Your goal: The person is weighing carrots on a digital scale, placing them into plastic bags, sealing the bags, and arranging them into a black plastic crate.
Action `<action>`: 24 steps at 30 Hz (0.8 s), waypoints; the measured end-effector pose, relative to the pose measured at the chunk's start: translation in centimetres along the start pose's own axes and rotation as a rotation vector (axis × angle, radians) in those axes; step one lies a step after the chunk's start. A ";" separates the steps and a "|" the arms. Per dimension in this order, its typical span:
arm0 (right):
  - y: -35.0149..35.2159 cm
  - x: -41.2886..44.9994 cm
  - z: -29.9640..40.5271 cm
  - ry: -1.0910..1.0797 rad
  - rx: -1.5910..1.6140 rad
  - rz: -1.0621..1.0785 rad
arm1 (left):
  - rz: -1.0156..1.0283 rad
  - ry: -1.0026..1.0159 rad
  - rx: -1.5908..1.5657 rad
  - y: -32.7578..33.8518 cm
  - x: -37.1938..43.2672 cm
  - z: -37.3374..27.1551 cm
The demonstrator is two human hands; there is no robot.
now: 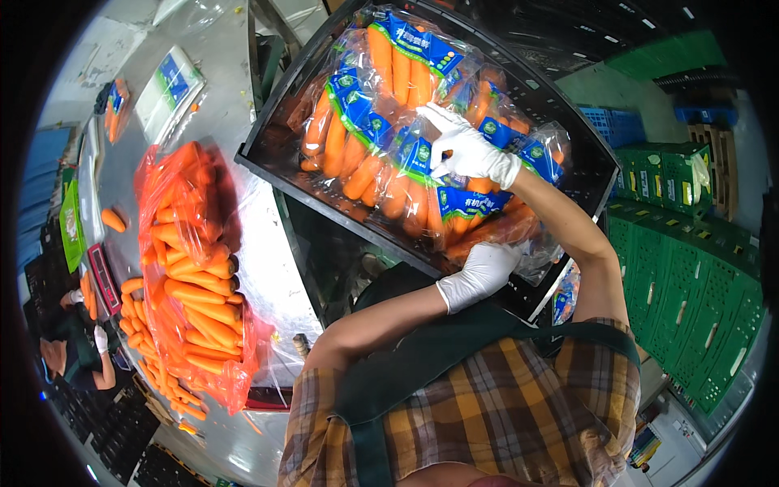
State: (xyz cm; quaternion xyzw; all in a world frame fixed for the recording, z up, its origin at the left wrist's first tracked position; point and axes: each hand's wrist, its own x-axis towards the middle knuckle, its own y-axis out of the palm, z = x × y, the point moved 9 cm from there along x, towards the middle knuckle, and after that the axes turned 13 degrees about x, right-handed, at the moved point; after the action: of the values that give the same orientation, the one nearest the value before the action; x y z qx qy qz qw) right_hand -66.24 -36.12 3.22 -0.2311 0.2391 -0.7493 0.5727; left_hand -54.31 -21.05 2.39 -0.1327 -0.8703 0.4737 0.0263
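Observation:
Plastic bags of carrots [359, 152] with blue and green printed bands fill a black plastic crate [347, 219]. My right hand [471, 149], in a white glove, rests over the bags near the crate's middle. Its fingers are apart, and some fingertips touch the film. Nearer my body, my white-gloved left hand [481, 277] lies at the crate's near side, against a carrot bag [499, 228]. The left fingers are hidden, so its grip cannot be made out.
On the metal table [268, 231] to the left lie a torn red plastic bag [182, 176] and loose carrots [210, 292]. Flat printed bags [170, 91] lie farther up. A co-worker [76, 353] is at the far left. Green crates [681, 274] are stacked at the right.

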 end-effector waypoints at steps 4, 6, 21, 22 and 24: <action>1.4 -0.6 -0.2 0.178 0.537 0.051 | 0.000 0.015 -0.004 0.3 -0.2 0.2; 0.3 -2.4 2.7 -0.070 0.263 -0.003 | -0.029 0.034 0.005 -0.2 -0.3 0.1; -2.8 -14.4 2.2 0.686 0.601 0.560 | -0.004 -0.194 -0.066 -1.8 0.0 2.4; -3.6 -11.4 2.8 0.773 0.615 0.549 | -0.100 -0.132 -0.073 -2.1 -0.2 2.3; -5.8 -5.5 -1.0 0.592 0.559 0.103 | -0.210 -0.051 -0.082 -2.2 -0.7 1.8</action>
State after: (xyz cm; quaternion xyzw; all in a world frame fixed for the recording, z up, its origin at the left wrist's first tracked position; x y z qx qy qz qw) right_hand -69.90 -29.37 5.69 0.1714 0.1918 -0.7899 0.5567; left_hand -54.43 -23.86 3.32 -0.0297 -0.8985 0.4354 0.0480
